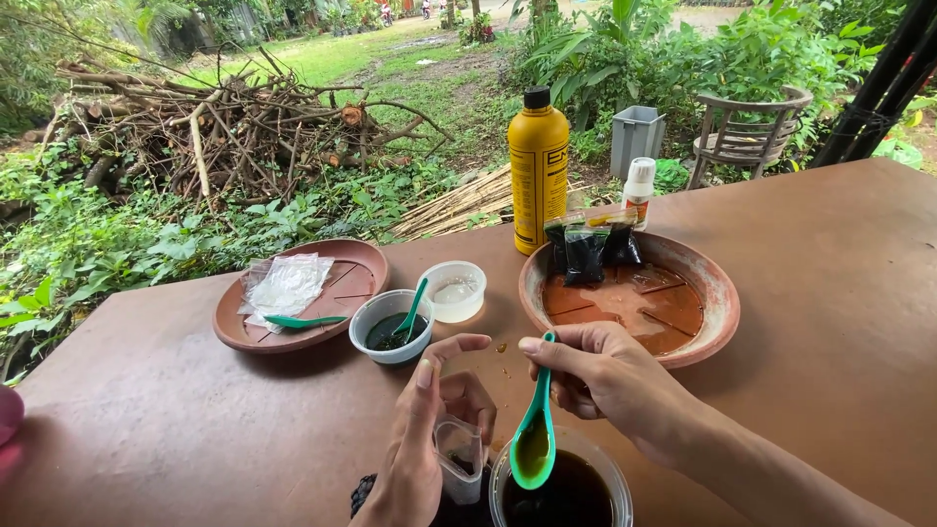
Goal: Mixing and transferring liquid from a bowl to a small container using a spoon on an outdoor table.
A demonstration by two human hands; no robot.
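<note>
Over the clear round plastic cup of dark liquid, the right hand is pinching a green plastic spoon, its grip closing on the handle, long axis near upright, bowl pointing down. Beside it, the left hand is gripping a small clear plastic bag. Beyond the right grip, a tall yellow bottle with a black cap is standing on the brown desk.

Outdoors, in soft daylight. Beneath the hands, a reddish-brown table. Well beyond it to the left, a heap of cut branches amid green ground plants; ahead to the right, a wooden chair beside a grey bin, leafy shrubs behind.
</note>
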